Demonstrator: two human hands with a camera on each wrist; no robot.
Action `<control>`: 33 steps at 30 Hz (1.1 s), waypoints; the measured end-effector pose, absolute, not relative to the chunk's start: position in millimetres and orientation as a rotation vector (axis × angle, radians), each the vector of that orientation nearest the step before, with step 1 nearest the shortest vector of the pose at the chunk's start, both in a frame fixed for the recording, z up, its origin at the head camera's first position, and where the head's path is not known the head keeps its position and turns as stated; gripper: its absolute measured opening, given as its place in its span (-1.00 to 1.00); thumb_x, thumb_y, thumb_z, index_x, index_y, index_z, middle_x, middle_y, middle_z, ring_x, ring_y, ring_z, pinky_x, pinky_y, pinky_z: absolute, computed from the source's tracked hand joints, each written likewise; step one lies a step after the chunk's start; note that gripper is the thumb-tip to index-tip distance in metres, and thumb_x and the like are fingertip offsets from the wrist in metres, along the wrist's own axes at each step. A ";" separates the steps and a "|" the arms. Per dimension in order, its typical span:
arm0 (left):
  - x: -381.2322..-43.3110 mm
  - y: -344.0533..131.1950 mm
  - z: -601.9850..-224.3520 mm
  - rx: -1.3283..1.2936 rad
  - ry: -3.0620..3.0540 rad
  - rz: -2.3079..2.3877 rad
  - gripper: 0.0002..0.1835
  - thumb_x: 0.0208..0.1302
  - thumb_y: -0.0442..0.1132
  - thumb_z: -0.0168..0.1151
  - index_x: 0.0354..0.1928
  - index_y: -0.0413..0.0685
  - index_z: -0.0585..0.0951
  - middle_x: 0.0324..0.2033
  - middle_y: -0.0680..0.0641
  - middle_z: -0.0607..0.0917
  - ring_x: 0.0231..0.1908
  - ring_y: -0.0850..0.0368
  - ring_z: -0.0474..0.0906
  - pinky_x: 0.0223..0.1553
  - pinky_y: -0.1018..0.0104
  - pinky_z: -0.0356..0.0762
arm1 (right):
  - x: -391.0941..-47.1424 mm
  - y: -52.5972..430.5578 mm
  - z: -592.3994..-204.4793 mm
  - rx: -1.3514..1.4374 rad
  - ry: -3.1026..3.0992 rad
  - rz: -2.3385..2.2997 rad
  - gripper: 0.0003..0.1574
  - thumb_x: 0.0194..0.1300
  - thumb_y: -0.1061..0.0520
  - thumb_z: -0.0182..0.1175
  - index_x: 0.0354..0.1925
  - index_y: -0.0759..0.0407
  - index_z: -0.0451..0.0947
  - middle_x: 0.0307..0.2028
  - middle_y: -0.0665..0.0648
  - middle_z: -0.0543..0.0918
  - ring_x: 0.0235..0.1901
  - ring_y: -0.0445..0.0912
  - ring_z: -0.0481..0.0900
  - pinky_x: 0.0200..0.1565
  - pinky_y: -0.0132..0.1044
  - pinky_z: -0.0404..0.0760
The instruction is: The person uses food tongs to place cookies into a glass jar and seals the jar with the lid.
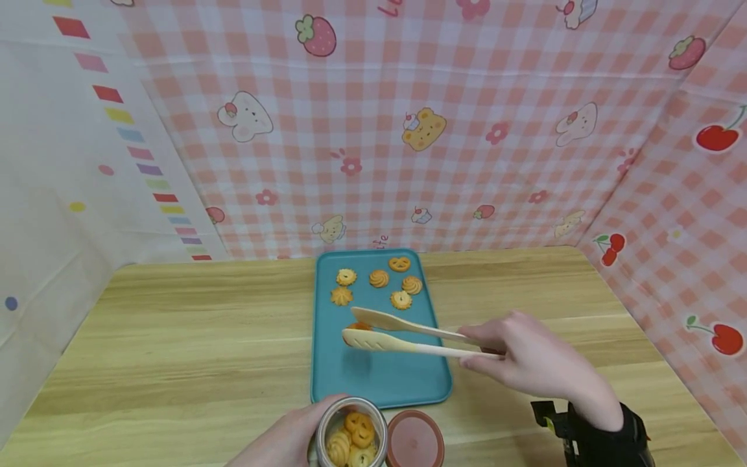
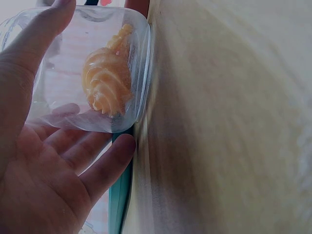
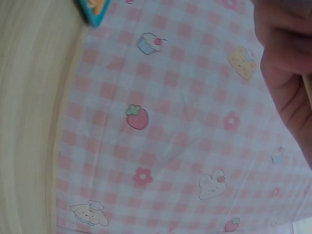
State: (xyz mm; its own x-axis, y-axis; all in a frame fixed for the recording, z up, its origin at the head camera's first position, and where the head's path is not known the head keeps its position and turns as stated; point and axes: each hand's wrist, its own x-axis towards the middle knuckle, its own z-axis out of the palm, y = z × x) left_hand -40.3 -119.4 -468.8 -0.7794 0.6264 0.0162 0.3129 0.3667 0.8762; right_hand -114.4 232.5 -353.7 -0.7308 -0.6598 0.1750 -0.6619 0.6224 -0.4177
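My right hand (image 1: 525, 353) grips a pair of light wooden tongs (image 1: 385, 340) by the handle end. Between the tongs' tips, over the middle of the blue-green tray (image 1: 385, 389), is an orange-brown cookie (image 1: 360, 326), mostly hidden by the tongs' arms. At the front, my left hand (image 1: 292, 431) holds a clear jar (image 1: 380, 421) with several cookies inside, a pretzel-shaped one (image 1: 359, 428) on top. In the left wrist view, thumb and fingers lie around the jar (image 2: 68, 63), and a swirled cookie (image 2: 105, 80) shows through its wall.
Toward the tray's far end lie several cookies, among them a pretzel-shaped cookie (image 1: 399, 264) and a swirled cookie (image 1: 379, 279). A reddish-brown round lid (image 1: 415, 440) sits right of the jar on the wooden table (image 1: 204, 350). Pink checked cloth (image 1: 373, 181) hangs behind and at the right.
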 end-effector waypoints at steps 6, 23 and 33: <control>-39.7 -119.2 -468.9 0.843 2.325 1.369 -0.18 -0.02 0.19 0.43 0.32 0.37 0.32 0.06 0.24 0.56 -0.02 0.29 0.51 0.01 0.25 0.47 | -106.4 240.5 -345.1 1.273 -2.768 0.813 -0.52 0.26 -0.12 0.26 0.04 0.11 0.66 -0.62 -0.33 0.39 -0.70 -0.48 0.18 -0.68 -0.62 0.18; -39.5 -119.6 -467.4 0.798 2.374 1.302 -0.15 -0.03 0.25 0.40 0.35 0.45 0.28 0.07 0.25 0.55 0.00 0.28 0.50 -0.03 0.24 0.49 | -96.2 244.0 -339.3 1.577 -2.587 0.832 -0.62 0.22 0.00 0.32 0.01 0.03 0.66 -0.61 -0.28 0.23 -0.59 -0.52 0.09 -0.60 -0.72 0.15; -41.2 -120.2 -465.0 0.743 2.277 1.345 -0.21 0.02 0.22 0.38 0.33 0.41 0.31 0.04 0.26 0.56 -0.01 0.30 0.51 -0.02 0.28 0.48 | -93.8 242.0 -338.9 1.631 -2.584 0.828 -0.60 0.22 0.02 0.33 0.02 0.08 0.66 -0.61 -0.26 0.20 -0.58 -0.50 0.07 -0.57 -0.74 0.13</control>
